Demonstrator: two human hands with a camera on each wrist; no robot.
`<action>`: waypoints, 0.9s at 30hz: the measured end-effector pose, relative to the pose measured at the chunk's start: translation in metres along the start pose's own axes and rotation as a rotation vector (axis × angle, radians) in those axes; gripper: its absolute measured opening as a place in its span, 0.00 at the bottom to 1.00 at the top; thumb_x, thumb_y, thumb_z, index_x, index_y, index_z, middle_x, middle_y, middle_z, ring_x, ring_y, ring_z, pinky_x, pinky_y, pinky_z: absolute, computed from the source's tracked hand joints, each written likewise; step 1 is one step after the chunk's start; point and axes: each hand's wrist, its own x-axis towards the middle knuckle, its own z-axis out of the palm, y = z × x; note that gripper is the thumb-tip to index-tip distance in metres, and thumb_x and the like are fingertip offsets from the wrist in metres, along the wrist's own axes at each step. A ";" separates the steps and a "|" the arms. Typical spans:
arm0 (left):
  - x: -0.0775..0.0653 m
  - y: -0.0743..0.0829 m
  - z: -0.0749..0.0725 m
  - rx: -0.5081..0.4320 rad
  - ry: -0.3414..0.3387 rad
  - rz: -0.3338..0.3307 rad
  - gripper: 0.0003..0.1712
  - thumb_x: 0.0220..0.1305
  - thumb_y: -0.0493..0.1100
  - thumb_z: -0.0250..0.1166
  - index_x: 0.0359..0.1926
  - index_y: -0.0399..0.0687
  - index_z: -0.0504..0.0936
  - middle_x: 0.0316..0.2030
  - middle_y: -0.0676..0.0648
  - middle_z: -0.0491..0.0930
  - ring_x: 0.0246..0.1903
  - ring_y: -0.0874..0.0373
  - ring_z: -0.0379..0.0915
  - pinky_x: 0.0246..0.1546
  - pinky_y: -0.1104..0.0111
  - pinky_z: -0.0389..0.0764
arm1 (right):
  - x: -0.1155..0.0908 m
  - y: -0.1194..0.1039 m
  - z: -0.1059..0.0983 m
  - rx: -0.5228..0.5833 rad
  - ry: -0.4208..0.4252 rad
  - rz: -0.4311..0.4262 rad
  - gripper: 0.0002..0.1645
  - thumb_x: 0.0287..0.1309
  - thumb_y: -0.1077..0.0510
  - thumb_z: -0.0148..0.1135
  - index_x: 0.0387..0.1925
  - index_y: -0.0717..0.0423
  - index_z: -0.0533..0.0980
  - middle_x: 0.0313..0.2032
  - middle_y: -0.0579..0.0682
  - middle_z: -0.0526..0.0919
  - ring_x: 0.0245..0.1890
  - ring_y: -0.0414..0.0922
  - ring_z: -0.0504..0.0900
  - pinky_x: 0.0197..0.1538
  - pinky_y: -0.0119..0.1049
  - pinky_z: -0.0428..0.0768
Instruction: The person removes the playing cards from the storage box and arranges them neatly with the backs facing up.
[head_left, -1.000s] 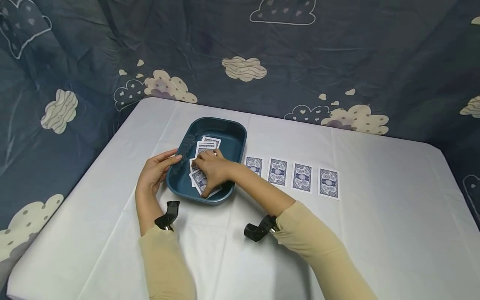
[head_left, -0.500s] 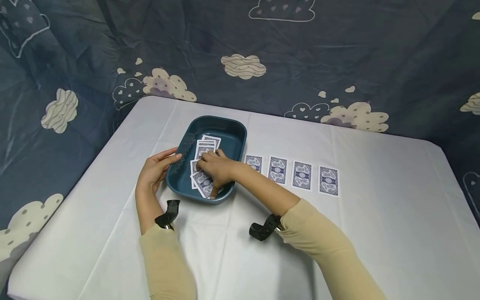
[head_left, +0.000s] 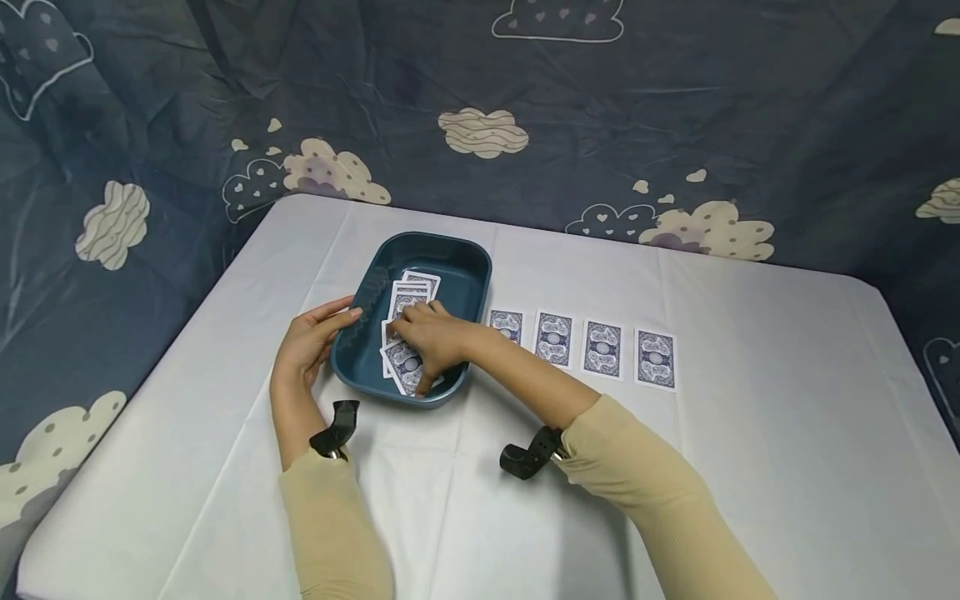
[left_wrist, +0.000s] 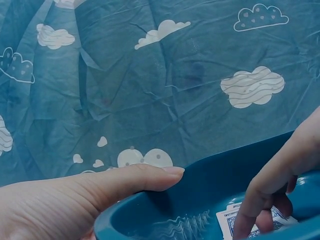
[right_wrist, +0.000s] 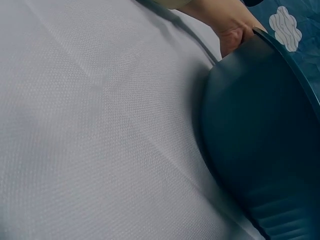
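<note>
A dark teal tray (head_left: 363, 379) with rounded corners lies on the table in the head view. At its left side my left hand (head_left: 306, 346) holds the wall, thumb over the rim and fingers outside; the left wrist view shows this thumb (left_wrist: 145, 177) close up. My right hand (head_left: 435, 337) reaches inside over a loose spread of blue-backed playing cards (head_left: 411, 298). Its bent fingers and thumb span the nearest tilted playing card (head_left: 403, 363), gripping it by its edges. The palm hides part of the cards. In the right wrist view only the tray's outside and my left hand appear.
Right of the tray, a row of several face-down playing cards (head_left: 602, 348) lies on the white tablecloth (head_left: 787, 433); my right forearm partly covers the leftmost one. A dark cloud-patterned cloth (head_left: 585, 125) hangs behind the table. Black straps (head_left: 528, 454) sit on both wrists.
My right hand has shifted slightly right inside the tray, its thumb most clearly. The nearest card has turned a little beneath it. My left hand keeps its place on the tray.
</note>
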 end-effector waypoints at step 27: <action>0.001 0.000 -0.001 -0.051 -0.018 0.008 0.37 0.49 0.46 0.73 0.61 0.46 0.71 0.34 0.57 0.83 0.34 0.64 0.81 0.32 0.72 0.80 | 0.001 -0.001 0.002 -0.033 0.040 0.069 0.47 0.24 0.31 0.75 0.46 0.50 0.70 0.48 0.47 0.68 0.52 0.45 0.63 0.57 0.43 0.58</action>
